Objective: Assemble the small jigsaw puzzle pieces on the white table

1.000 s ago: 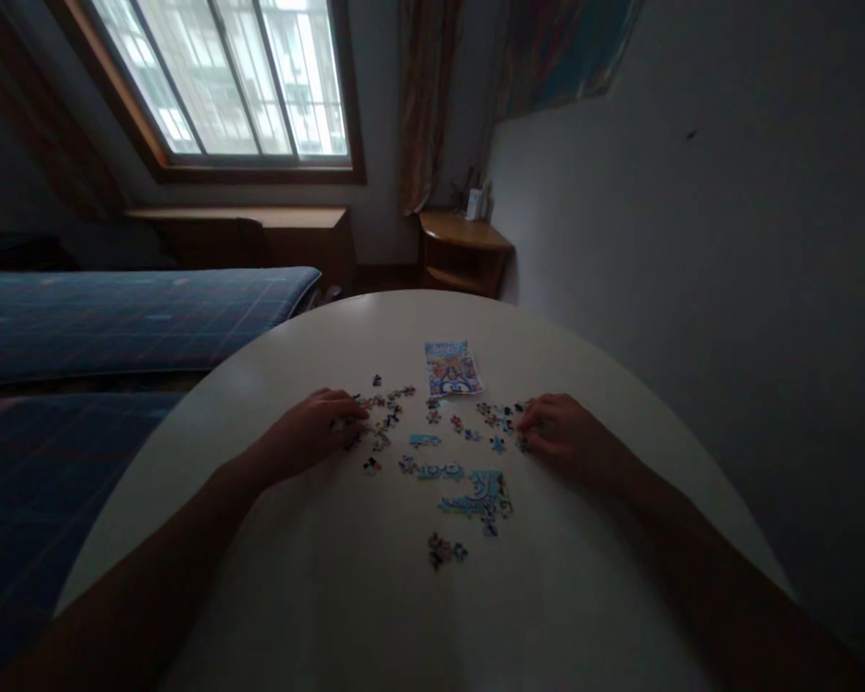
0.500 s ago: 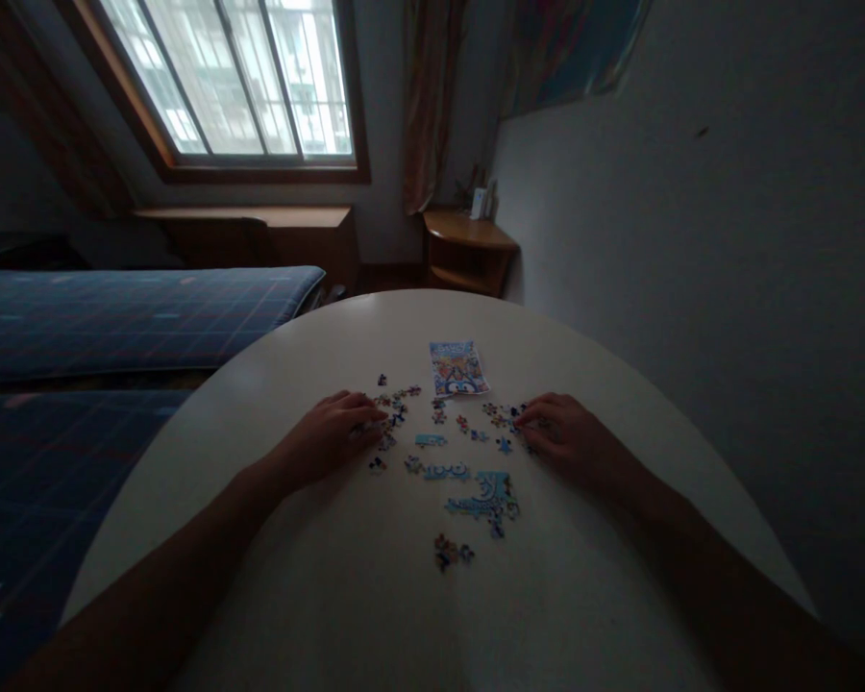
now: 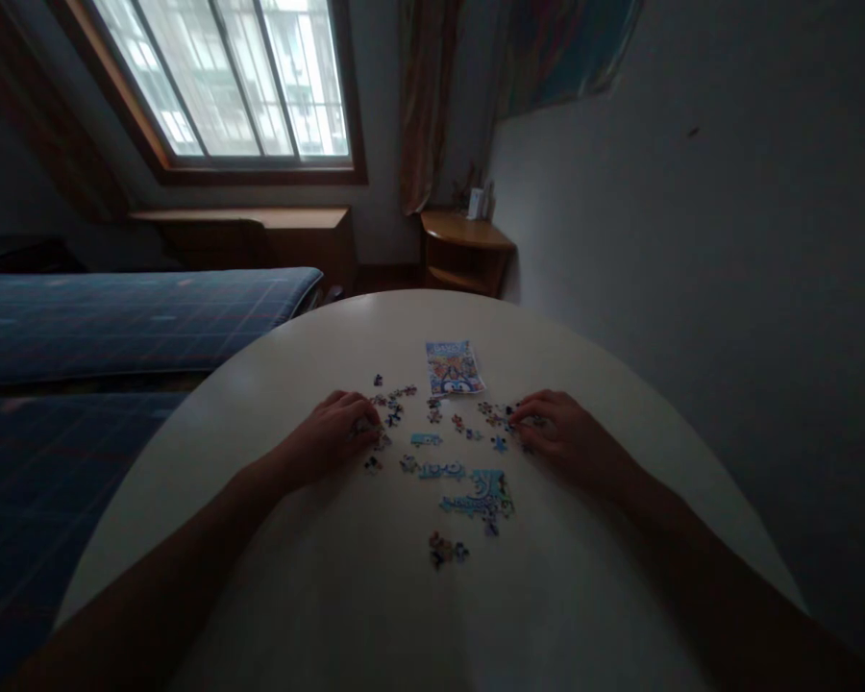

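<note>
Small jigsaw pieces lie scattered on a round white table (image 3: 375,615). My left hand (image 3: 328,432) rests on the table with its fingers curled over the loose pieces (image 3: 389,408) at the left of the scatter. My right hand (image 3: 562,428) lies at the right, fingertips pinched on a loose piece (image 3: 508,415) in that cluster. Between the hands sit a joined blue section (image 3: 480,490) and a short joined strip (image 3: 439,470). A small clump of pieces (image 3: 445,551) lies nearer to me. A printed reference picture (image 3: 453,367) lies beyond the pieces.
A bed with a blue checked cover (image 3: 115,317) stands left of the table. A wooden corner shelf (image 3: 465,250) and a low wooden cabinet (image 3: 259,235) sit under the window (image 3: 237,77). A grey wall (image 3: 692,240) runs close along the right.
Both hands have shifted only slightly among the pieces; my left fingers have curled in a little closer over the left cluster. The pieces on the table lie as before.
</note>
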